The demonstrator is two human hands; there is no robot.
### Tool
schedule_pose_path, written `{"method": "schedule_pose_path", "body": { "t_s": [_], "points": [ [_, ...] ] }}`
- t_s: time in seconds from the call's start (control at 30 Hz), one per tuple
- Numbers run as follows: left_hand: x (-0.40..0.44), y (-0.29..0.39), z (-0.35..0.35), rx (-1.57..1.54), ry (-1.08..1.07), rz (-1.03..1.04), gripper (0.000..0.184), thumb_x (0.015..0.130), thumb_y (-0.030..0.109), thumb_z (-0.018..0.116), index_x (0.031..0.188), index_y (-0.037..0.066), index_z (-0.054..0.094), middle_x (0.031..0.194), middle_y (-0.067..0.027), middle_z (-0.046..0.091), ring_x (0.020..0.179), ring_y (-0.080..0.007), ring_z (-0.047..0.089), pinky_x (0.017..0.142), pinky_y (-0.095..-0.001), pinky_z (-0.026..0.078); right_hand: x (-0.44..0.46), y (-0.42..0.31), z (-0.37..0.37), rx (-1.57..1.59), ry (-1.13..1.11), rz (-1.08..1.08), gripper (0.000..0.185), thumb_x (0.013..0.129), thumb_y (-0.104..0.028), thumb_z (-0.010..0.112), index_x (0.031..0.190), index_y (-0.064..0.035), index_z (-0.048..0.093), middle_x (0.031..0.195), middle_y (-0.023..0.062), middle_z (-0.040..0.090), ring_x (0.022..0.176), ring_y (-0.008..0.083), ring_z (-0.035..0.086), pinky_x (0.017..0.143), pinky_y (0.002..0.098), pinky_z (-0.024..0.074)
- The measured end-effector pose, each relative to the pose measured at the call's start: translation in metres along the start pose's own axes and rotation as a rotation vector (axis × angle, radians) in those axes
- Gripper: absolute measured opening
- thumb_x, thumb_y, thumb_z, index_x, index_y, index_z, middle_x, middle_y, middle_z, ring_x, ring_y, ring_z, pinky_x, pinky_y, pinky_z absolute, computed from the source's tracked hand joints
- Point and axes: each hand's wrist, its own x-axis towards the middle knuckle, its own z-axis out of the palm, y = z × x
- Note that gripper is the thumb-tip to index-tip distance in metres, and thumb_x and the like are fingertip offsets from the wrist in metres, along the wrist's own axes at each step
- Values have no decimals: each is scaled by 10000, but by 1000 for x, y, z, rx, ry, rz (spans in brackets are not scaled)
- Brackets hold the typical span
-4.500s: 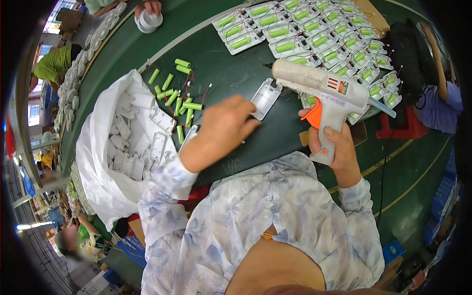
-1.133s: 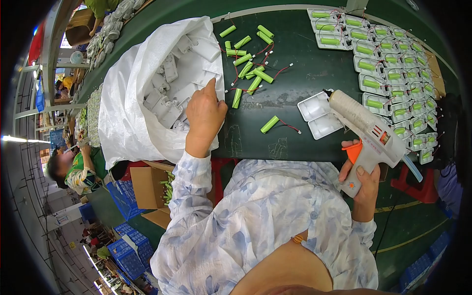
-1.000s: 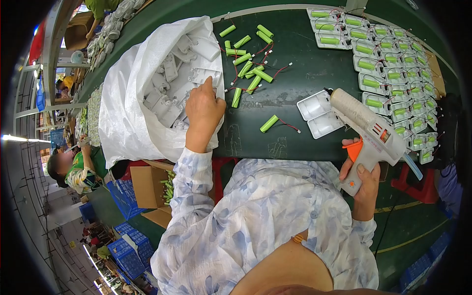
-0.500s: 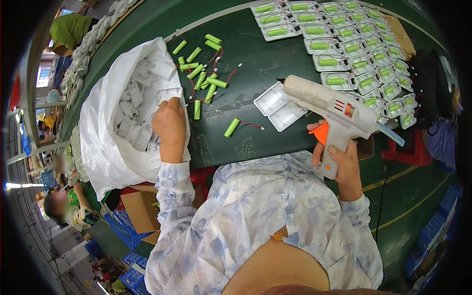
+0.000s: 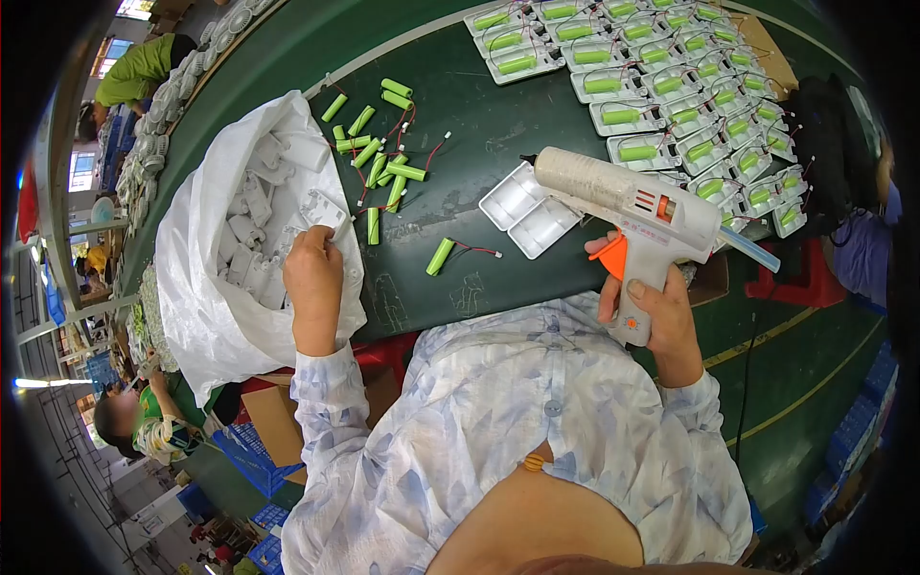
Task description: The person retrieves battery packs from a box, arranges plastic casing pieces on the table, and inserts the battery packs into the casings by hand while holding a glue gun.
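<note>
My left hand is at the mouth of a white plastic bag, its fingers closed on the edge of a white plastic part. More loose white plastic pieces lie inside the bag. My right hand grips a hot glue gun by its handle, fingers by the orange trigger. A clear glue stick sticks out of its back end. Under the nozzle side lies an open white two-compartment case. A single green battery with red wires rests between the bag and the case.
Several green wired batteries lie loosely piled right of the bag. Rows of white cases with green batteries cover the far right of the dark green table. A red stool and a cardboard box stand below.
My left hand has drawn back slightly toward me, and the white part has moved with it. The right hand still holds the glue gun; the whole view has shifted a little.
</note>
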Motion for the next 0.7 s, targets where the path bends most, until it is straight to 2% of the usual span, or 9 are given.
{"method": "schedule_pose_path", "body": {
  "t_s": [0.07, 0.27, 0.37, 0.47, 0.6, 0.63, 0.7],
  "points": [
    [-1, 6, -6, -9, -55, -48, 111, 784, 53, 662, 895, 56, 675, 829, -152, 674, 739, -362, 660, 647, -445, 524, 1, 1, -1, 3, -9, -1, 528, 886, -146, 574, 1334, 77, 406, 1321, 262, 528, 716, 199, 656, 644, 326, 565],
    [-3, -3, -1, 41, -59, -12, 101, 797, 80, 676, 893, 50, 680, 828, -161, 675, 729, -358, 663, 644, -442, 527, 1, 0, 0, -5, -5, -7, 541, 880, -166, 587, 1330, 78, 410, 1313, 266, 535, 712, 198, 656, 646, 324, 563],
    [-2, -12, 3, 53, -10, 51, 90, 800, 72, 679, 885, 43, 683, 809, -155, 667, 707, -351, 656, 632, -433, 522, 0, 1, 0, -14, -2, -1, 549, 877, -170, 591, 1329, 80, 408, 1309, 265, 539, 707, 196, 655, 647, 320, 561],
    [0, 5, -27, 15, 77, 83, 82, 797, 35, 688, 878, 36, 683, 788, -142, 650, 679, -341, 644, 618, -420, 515, -2, 1, 0, -3, 11, -21, 556, 874, -170, 595, 1332, 83, 406, 1306, 264, 543, 700, 195, 654, 643, 318, 559],
    [17, 65, -64, -201, 117, 347, 107, 789, -28, 691, 874, 34, 670, 797, -118, 631, 657, -317, 633, 593, -392, 510, -3, 0, -2, -16, 17, -32, 578, 866, -173, 598, 1344, 88, 402, 1304, 265, 547, 691, 195, 654, 635, 316, 556],
    [25, 73, -60, -261, 86, 413, 158, 780, -60, 698, 919, 14, 683, 834, -108, 648, 680, -260, 660, 608, -348, 525, -3, 0, -1, -17, 25, -42, 585, 864, -175, 599, 1347, 89, 402, 1304, 266, 547, 689, 195, 655, 633, 316, 555],
    [41, 96, -46, -326, 60, 556, 161, 781, -44, 698, 925, 27, 684, 861, -101, 649, 707, -284, 658, 623, -355, 534, -5, -1, 1, -28, 35, -39, 595, 860, -180, 600, 1351, 90, 403, 1303, 268, 548, 686, 195, 655, 631, 315, 554]
  ]
}}
